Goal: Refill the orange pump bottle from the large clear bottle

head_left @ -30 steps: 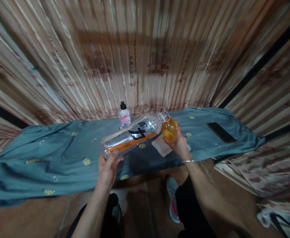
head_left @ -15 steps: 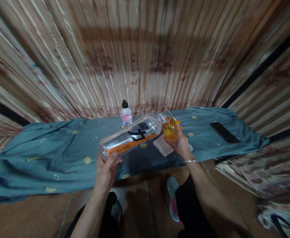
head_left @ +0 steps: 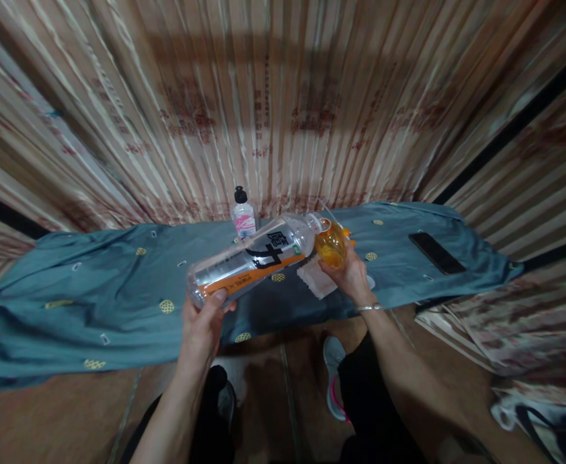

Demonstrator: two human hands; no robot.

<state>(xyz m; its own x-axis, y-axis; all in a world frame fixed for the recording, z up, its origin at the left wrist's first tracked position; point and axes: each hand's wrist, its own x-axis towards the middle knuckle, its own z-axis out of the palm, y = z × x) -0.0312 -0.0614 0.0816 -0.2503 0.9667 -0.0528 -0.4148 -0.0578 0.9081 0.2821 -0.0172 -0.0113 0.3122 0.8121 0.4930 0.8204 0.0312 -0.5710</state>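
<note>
Around the base end of a large clear plastic bottle [head_left: 263,252] with a silver and orange label, my left hand [head_left: 205,322] is closed. The bottle lies tilted, its neck toward the right. My right hand [head_left: 351,277] grips a small clear cup [head_left: 330,243] holding orange-yellow liquid. The bottle's mouth is at the cup's rim; whether they touch I cannot tell. A thin clear stick shows above the cup, and something orange [head_left: 348,236] sits just behind it. Below the cup lies a pale tissue [head_left: 314,278].
A small bottle with a black cap and pink label [head_left: 244,216] stands at the back of the bench covered in teal cloth [head_left: 118,277]. A dark phone [head_left: 436,252] lies toward the right. Striped curtains [head_left: 283,96] hang behind and at both sides.
The view has shifted slightly. Both hands keep hold of the bottle and the cup, with the bottle's mouth still at the cup.
</note>
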